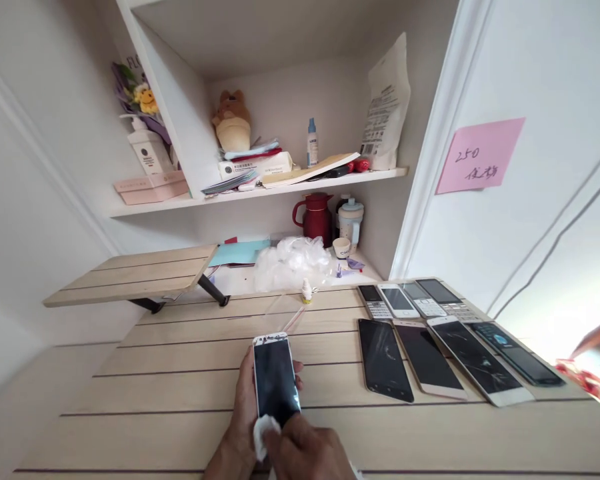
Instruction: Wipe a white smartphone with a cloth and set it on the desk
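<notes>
My left hand grips a white-framed smartphone with a dark screen, holding it above the wooden table. My right hand presses a small white pad against the lower end of the phone's screen, fingers closed on it. To the right, several other phones lie side by side in two rows on the table; some screens look cracked.
A small dropper bottle and crumpled clear plastic sit behind the phone. A raised wooden shelf board stands left. Wall shelves hold a red jug, a spray bottle, books and a plush toy. A pink note hangs on the right wall.
</notes>
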`<state>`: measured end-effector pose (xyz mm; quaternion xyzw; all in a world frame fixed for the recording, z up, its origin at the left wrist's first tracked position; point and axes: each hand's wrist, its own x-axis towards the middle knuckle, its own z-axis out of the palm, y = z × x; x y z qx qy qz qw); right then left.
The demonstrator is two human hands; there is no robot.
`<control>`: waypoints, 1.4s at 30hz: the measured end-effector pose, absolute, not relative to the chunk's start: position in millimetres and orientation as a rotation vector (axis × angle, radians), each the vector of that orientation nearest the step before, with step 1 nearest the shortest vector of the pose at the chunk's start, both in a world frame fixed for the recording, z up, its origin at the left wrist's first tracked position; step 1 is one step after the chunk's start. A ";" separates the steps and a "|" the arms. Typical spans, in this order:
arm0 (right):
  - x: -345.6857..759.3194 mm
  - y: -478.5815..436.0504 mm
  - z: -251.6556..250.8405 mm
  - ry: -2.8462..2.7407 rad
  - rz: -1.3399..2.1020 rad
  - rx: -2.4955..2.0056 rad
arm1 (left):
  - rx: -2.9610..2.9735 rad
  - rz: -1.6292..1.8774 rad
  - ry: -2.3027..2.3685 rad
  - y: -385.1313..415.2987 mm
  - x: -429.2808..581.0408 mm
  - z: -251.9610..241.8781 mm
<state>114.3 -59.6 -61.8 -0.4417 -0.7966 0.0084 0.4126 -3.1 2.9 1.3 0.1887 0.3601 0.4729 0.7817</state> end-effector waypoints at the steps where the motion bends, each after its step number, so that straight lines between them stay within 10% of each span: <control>1: 112.6 -60.9 -60.7 -2.015 0.013 -1.107 | 0.416 1.032 0.791 4.2 -4.5 1.6; 42: 135.0 -47.8 -34.5 -1.784 0.021 -1.141 | 0.481 1.008 0.815 -6.4 -10.6 -21.2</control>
